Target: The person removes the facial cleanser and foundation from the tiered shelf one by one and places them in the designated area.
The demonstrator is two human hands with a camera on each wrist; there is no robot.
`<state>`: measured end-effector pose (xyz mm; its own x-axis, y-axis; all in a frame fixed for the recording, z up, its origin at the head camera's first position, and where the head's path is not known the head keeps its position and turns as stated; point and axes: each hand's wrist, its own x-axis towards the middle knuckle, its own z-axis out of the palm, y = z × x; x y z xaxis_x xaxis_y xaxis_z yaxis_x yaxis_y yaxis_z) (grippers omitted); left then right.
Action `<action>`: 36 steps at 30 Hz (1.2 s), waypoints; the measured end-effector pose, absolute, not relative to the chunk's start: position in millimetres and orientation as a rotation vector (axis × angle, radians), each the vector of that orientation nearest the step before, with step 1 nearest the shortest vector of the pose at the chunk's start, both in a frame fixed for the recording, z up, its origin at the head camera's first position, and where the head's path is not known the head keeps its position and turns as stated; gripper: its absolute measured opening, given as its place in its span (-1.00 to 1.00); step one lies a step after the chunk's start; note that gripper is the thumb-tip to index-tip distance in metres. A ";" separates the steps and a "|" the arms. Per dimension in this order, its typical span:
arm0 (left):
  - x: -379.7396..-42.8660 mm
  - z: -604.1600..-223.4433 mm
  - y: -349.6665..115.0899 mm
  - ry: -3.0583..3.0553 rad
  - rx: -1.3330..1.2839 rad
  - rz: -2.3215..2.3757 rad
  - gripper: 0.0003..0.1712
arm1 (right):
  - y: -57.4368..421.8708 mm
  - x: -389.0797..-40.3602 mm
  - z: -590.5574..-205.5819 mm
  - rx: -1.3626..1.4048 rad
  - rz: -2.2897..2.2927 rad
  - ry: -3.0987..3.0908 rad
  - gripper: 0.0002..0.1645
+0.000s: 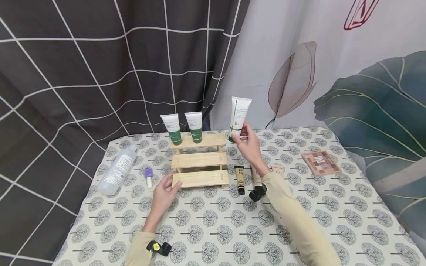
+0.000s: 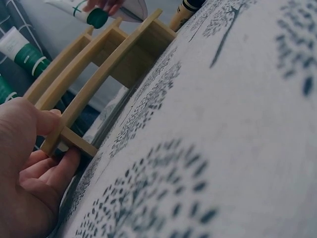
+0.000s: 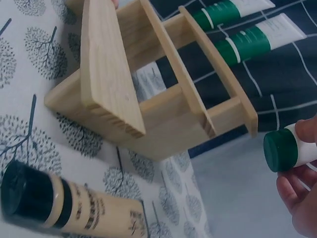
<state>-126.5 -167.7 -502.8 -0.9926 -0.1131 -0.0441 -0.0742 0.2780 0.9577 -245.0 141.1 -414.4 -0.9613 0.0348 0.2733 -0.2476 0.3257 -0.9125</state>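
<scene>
Stocking the rack (image 1: 199,160) is seemingly underway: two tubes (image 1: 196,127) are standing on its top step (image 1: 211,140), while the right hand (image 1: 247,143) is pinching a third tube (image 1: 239,114) in its grip towards one o'clock, unplaced. A bottle (image 1: 118,168) at nine and palette (image 1: 321,163) at three are lying off it. Only the left wrist view is showing the left hand (image 2: 25,163) curling its fingers (image 2: 65,171) beneath the bottom step (image 2: 96,82).
</scene>
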 end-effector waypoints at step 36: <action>-126.7 -501.5 -166.1 -2.474 0.171 -1.845 -0.29 | 165.7 -242.2 -476.1 -0.226 1.487 -2.842 -0.35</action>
